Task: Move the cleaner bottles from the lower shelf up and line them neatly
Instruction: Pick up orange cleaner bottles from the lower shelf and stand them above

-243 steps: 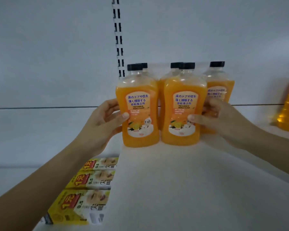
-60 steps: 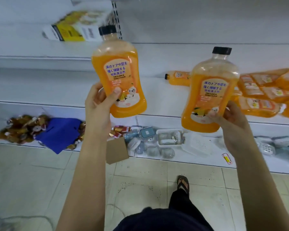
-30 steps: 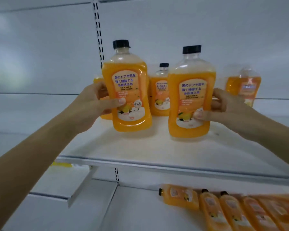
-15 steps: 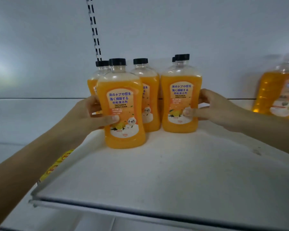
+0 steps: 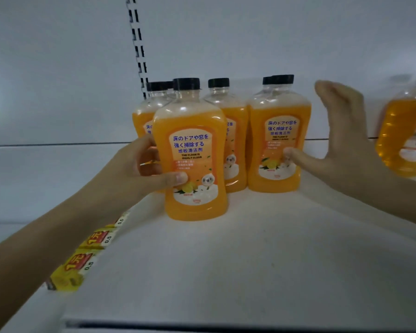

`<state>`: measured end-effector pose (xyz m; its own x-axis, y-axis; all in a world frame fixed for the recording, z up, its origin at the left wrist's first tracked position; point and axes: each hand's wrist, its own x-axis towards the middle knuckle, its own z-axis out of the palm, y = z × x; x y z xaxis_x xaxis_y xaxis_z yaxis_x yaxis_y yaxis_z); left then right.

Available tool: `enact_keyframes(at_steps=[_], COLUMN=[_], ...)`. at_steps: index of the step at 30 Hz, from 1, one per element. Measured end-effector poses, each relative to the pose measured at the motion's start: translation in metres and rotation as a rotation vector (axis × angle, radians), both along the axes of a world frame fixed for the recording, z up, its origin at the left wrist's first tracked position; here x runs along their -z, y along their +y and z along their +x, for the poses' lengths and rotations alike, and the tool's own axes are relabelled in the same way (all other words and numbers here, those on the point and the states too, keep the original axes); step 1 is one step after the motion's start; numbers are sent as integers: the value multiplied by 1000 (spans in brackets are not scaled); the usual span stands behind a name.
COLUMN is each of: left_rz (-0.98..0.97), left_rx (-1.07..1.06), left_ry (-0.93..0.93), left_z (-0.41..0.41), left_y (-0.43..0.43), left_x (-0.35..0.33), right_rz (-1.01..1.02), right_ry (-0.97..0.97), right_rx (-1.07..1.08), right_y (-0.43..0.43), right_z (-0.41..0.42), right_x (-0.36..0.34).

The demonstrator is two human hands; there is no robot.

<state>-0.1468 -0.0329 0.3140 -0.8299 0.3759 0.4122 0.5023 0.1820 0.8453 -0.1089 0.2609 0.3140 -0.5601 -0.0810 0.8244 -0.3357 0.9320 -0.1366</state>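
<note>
The shelf (image 5: 250,272) is a white board backed by a white back panel (image 5: 226,32) with a slotted upright (image 5: 137,44); it carries the cleaner bottles (image 5: 271,181), which stand upright in a cluster towards the rear, left of centre. The cluster is at least two deep: black caps (image 5: 265,81) of further bottles show behind the left rear bottle (image 5: 141,118) and behind the right front bottle (image 5: 277,111), so the exact count cannot be told. An amber bottle (image 5: 404,131) stands well apart at the right edge of view, and yellow printed packs (image 5: 82,263) lie below the shelf's left edge. The left hand (image 5: 135,174) grasps the nearest bottle (image 5: 192,121), thumb across the lower part of its label (image 5: 190,150) and fingers wrapped round its left side; this bottle stands on the shelf, forward of the others. The right hand (image 5: 341,145) is released, fingers straight and raised, with only the thumb (image 5: 300,157) touching the label of the right front bottle, which stands on the shelf just beside the middle bottle (image 5: 235,116). The step in hand appears to be the alignment of the two front bottles. To do it well, the held bottle should be slid, not lifted, until its face is level with that of the right front bottle, the base flat on the shelf. The grip should be low on the body, since the bottles are tall and could tip into their neighbours. Labels should face squarely forward, with even gaps.
</note>
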Motion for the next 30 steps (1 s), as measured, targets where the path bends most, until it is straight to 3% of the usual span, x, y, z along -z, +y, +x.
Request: enact_keyframes(at_steps=[2, 5, 9, 18, 30], left_rz=[-7, -36, -70, -103, -48], left_rx=[8, -20, -47, -26, 41], left_ry=[7, 12, 9, 17, 18], left_z=[-1, -4, -9, -24, -33], left_y=[-7, -19, -32, -45, -46], left_x=[-1, -1, -2, -1, 4], right_rz=[195, 294, 258, 244, 205], right_ry=[33, -267, -604, -801, -799], right_rx=[-119, -346, -425, -362, -339], right_y=[-14, -42, -74, -97, -100], right_z=[8, 15, 16, 8, 7], right_x=[-2, 10, 23, 31, 34])
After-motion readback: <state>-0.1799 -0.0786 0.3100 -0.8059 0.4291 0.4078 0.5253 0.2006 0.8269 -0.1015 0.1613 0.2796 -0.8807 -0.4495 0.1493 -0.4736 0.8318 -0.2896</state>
